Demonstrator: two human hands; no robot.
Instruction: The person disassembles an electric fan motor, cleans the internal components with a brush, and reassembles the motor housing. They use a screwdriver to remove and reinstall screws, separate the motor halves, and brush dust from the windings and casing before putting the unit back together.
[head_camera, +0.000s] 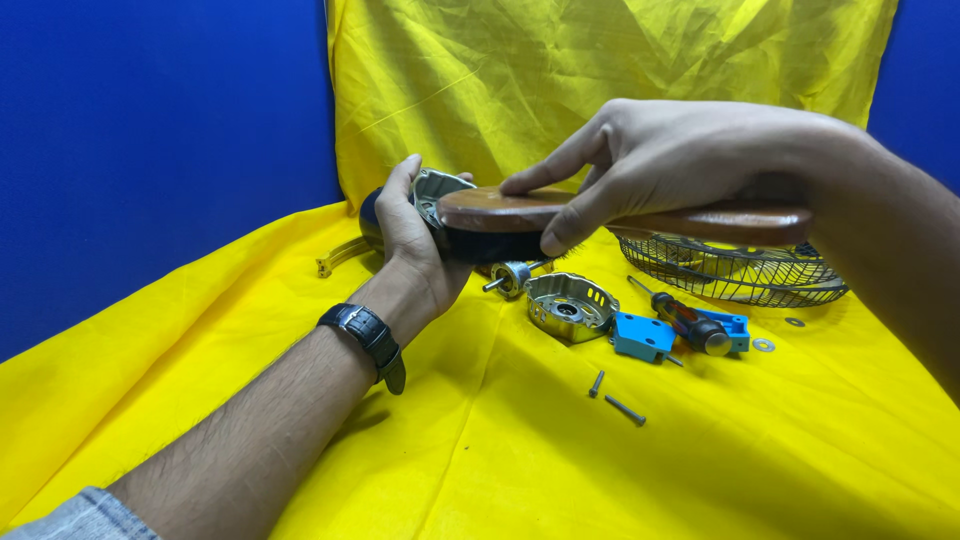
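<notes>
The left hand (415, 235) wraps around a round metal motor part (440, 190), held up over the yellow cloth (520, 450). The right hand (660, 155) grips a wooden brush (620, 215), rubbing its bristles on it. The metal cup (570, 305) below looks empty

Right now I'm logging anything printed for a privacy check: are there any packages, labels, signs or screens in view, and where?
None in view: no package, label, sign or screen shows.
The left hand and right hand hold a wooden brush against a metal motor part.
Loose parts lie on plain yellow cloth; nothing printed shows on them.
</notes>
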